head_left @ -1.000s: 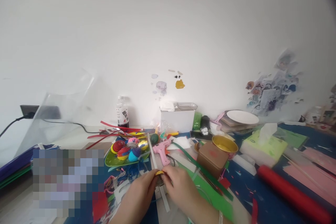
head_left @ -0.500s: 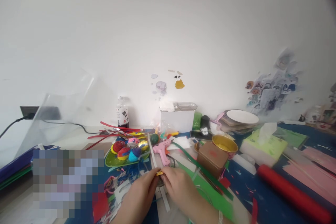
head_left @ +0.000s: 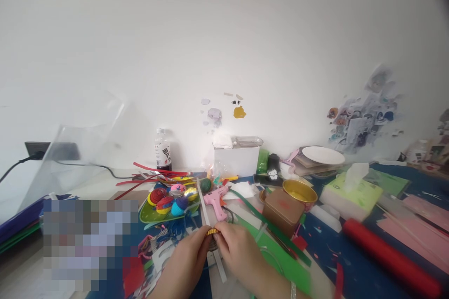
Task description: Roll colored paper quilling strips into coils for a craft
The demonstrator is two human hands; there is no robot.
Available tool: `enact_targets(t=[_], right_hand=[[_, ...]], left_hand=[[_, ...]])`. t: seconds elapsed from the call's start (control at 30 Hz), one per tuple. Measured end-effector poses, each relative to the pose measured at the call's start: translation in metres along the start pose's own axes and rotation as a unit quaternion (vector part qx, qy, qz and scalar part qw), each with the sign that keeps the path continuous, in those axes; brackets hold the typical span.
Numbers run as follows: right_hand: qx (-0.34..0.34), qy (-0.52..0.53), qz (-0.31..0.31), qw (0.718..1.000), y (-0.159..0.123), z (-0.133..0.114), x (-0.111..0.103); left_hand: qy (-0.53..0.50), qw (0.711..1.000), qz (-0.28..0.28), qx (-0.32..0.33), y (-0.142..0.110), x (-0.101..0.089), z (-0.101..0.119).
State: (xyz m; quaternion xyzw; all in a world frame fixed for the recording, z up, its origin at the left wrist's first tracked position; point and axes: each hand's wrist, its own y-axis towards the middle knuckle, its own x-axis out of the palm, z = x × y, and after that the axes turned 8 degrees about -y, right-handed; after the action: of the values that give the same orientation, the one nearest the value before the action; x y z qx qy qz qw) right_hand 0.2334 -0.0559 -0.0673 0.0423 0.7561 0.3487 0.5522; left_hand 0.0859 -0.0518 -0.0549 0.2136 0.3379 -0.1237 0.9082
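Note:
Between the fingertips of both hands is a small yellow ridged piece [head_left: 212, 232], which looks like corrugated paper; its lower part is hidden by the fingers. My left hand [head_left: 185, 261] pinches it from the left, and my right hand [head_left: 242, 252] grips it from the right. A long white strip [head_left: 220, 268] lies on the table under the hands and runs on beyond them. Just past my fingers lies a pink glue gun [head_left: 216, 202]. To the left of it, several colourful ridged domes [head_left: 164, 204] rest on a green tray [head_left: 149, 217].
A brown tin box [head_left: 283, 210] and a gold round tin [head_left: 300, 190] stand to the right. Farther right are a tissue pack [head_left: 347, 196] and a red roll [head_left: 389, 257]. A bottle [head_left: 163, 149] and a white box [head_left: 235, 161] stand by the wall. Green sheet [head_left: 289, 266] lies under paper scraps.
The view has shifted very slightly. Both hands stay together on the yellow piece, which is tilted a little differently and shows a more curved edge.

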Motion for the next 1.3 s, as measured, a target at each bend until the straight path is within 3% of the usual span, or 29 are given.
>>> enact_targets(t=[0.23, 0.43, 0.83, 1.1, 1.3], right_hand=[[-0.016, -0.013, 0.002, 1.000, 0.0003, 0.0000, 0.0009], [0.012, -0.032, -0.023, 0.999, 0.0002, -0.0015, -0.0001], [0.011, -0.094, -0.053, 0.994, 0.0024, -0.0025, -0.0017], [0.000, -0.084, -0.039, 0.996, 0.0021, -0.0021, -0.0038], [0.072, -0.006, -0.033, 0.997, 0.0035, -0.0008, -0.0037]], left_hand=[[-0.021, 1.000, 0.008, 0.009, -0.0028, 0.0016, -0.0001], [-0.045, 0.999, 0.000, -0.012, 0.0004, 0.0044, -0.0046], [-0.026, 0.999, -0.011, -0.023, 0.0011, 0.0037, -0.0052], [-0.041, 0.999, 0.002, -0.007, 0.0014, 0.0023, -0.0039], [-0.074, 0.997, 0.021, 0.008, 0.0040, -0.0004, -0.0036]])
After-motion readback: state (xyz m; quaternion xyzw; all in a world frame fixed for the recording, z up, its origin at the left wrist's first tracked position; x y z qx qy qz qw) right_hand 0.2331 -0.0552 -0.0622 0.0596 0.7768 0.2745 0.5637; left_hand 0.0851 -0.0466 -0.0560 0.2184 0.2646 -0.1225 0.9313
